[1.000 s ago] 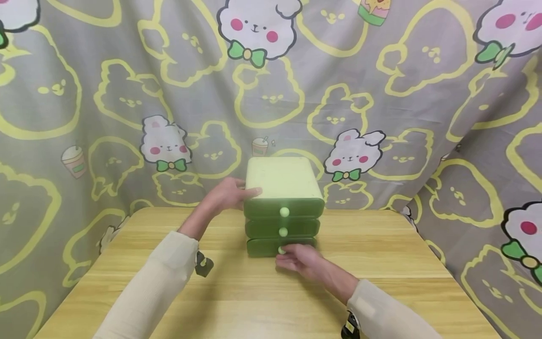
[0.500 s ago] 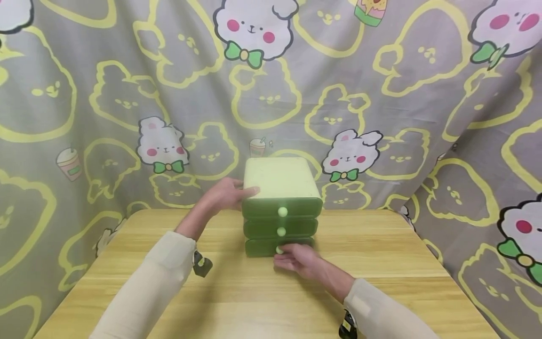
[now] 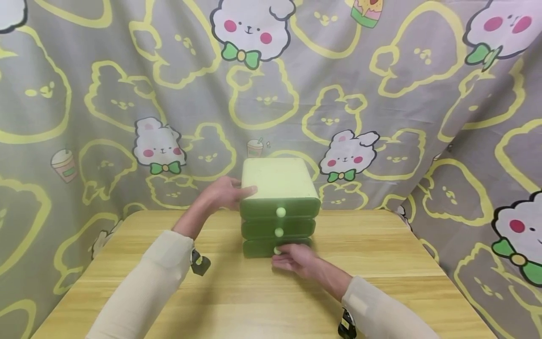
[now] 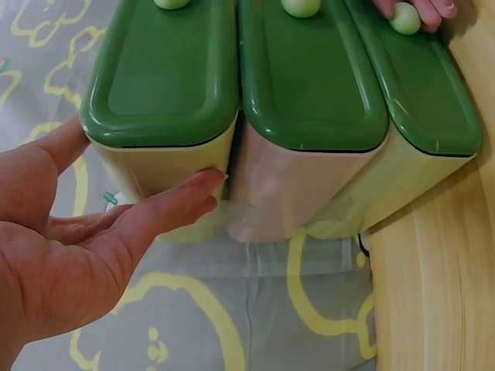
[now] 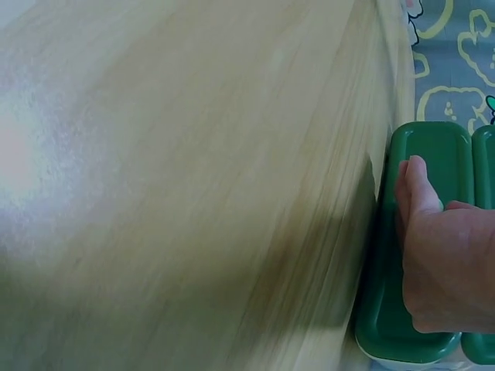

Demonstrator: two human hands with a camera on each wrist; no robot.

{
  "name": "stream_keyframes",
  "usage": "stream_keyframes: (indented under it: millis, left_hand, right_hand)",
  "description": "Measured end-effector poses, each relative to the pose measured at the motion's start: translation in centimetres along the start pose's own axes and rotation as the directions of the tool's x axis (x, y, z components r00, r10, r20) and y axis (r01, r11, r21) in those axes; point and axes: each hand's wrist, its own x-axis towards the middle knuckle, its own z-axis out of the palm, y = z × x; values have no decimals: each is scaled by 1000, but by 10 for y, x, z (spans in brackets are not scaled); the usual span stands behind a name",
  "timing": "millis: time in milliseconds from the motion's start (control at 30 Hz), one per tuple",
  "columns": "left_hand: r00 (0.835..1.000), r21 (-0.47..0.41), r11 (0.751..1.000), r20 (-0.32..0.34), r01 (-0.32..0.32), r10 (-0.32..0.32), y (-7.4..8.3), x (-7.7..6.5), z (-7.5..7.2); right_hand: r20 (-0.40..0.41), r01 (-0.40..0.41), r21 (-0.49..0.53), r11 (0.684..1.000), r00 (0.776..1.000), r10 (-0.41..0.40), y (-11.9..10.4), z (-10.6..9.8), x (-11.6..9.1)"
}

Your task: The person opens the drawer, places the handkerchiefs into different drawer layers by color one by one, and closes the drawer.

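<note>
A small three-drawer cabinet (image 3: 277, 178) with a pale yellow-green top and dark green drawer fronts stands on the table. All its drawers are in. My left hand (image 3: 228, 192) holds the cabinet's upper left edge, thumb on top and fingers along the side. In the left wrist view, that hand (image 4: 100, 224) lies against the side wall by the top drawer (image 4: 162, 85). The round light-green knob (image 3: 277, 250) of the bottom drawer (image 3: 258, 248) is pinched by my right hand (image 3: 298, 259). In the right wrist view the right hand (image 5: 448, 263) mostly hides this knob.
The wooden table (image 3: 254, 301) extends in front of the cabinet and to both sides. A grey curtain (image 3: 271, 108) with rabbit prints hangs close behind it and down the sides. The upper and middle drawers carry knobs (image 3: 281, 212) of the same kind.
The view has shifted slightly, so everything sits a little further left. Both hands keep their places on the cabinet and the drawers look unmoved.
</note>
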Motion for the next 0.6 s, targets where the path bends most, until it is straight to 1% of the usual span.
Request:
stream_keyframes:
  millis: [100, 333, 600]
  left_hand:
    - [1000, 7, 1000, 1, 0, 0, 0, -1, -1]
    - [1000, -29, 1000, 14, 10, -10, 1, -3, -1]
    - [1000, -8, 1000, -4, 6, -6, -2, -3, 0]
  right_hand:
    - [-10, -3, -6, 1000, 1000, 3, 0, 1, 2]
    - [-4, -1, -1, 1000, 1000, 1, -1, 1, 3]
    - [4, -3, -6, 1000, 1000, 4, 0, -1, 4]
